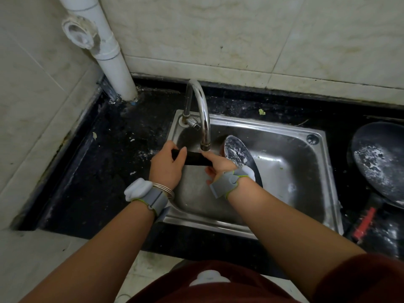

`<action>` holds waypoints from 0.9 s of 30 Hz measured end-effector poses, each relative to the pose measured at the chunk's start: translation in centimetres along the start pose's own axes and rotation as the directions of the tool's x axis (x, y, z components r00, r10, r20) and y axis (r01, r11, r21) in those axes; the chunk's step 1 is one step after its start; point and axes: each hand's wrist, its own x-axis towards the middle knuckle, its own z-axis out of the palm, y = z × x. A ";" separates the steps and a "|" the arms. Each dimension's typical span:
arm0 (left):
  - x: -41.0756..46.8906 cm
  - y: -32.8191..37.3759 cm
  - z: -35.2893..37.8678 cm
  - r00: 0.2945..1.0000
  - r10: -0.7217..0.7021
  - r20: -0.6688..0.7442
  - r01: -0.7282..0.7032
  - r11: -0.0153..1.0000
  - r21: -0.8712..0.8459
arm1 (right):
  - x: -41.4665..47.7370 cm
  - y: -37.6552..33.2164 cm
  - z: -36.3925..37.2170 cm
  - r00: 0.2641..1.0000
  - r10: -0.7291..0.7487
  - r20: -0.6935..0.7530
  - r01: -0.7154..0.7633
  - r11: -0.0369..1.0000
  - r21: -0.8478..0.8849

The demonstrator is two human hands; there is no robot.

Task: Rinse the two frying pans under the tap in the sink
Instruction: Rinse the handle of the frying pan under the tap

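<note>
A black frying pan (237,153) smeared with white residue stands tilted on edge in the steel sink (290,132), its black handle (195,158) running left under the tap spout (204,127). My left hand (167,164) grips the handle's left end. My right hand (218,165) closes on the same handle nearer the pan. I see no water stream from the spout. A second black frying pan (380,162), also dusted white inside, lies on the counter right of the sink.
The sink is set in a black counter (98,171) with crumbs on it. A white drain pipe (109,53) stands at the back left against tiled walls. A black handle with a red strip (365,224) lies at the right front.
</note>
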 end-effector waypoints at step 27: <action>-0.5 -2.4 0.7 0.888 0.335 0.317 -0.403 0.897 0.183 | -0.5 -1.1 -4.6 0.961 0.197 0.195 -0.277 0.705 0.653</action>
